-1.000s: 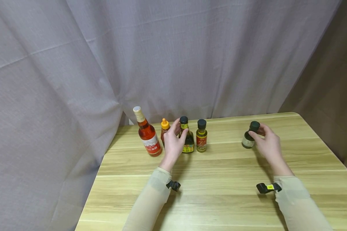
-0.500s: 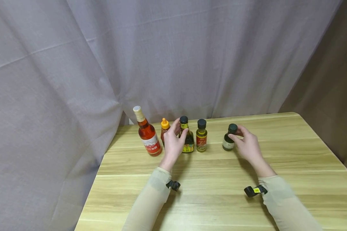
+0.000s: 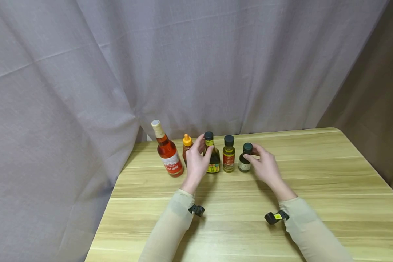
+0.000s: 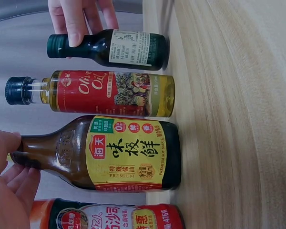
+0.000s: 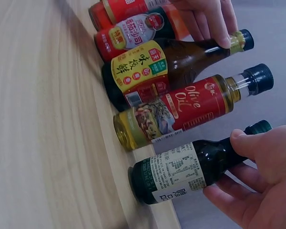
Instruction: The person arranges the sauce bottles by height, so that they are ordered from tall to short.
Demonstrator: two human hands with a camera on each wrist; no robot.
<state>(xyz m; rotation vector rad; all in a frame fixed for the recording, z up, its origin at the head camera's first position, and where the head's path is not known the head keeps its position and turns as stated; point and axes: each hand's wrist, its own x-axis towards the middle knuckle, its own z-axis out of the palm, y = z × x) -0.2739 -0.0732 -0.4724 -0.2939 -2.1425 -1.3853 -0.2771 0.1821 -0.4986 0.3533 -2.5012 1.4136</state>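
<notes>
In the head view my left hand point(image 3: 196, 160) holds the neck of a soy sauce bottle point(image 3: 213, 168) with a yellow label and black cap. The thumb and fingers of my right hand point(image 3: 265, 166) grip a small dark green bottle point(image 3: 244, 166) by its neck, just under the cap. Between these two stands an olive oil bottle point(image 3: 228, 160) with a red label. The right wrist view shows the green bottle point(image 5: 176, 171) upright alongside the olive oil bottle point(image 5: 176, 112), a narrow gap between them. Thumb and fingers of the left hand point(image 4: 9, 167) wrap the soy sauce neck.
Left of the soy sauce, a ketchup squeeze bottle point(image 3: 187, 141) with an orange cap is partly hidden by my left hand. A tall red bottle point(image 3: 170, 156) with a cream cap ends the row. A grey curtain point(image 3: 196, 65) hangs behind the wooden table point(image 3: 229, 218).
My right hand has carried the small green bottle leftward across the table, up beside the olive oil bottle. My left hand has stayed on the soy sauce bottle.
</notes>
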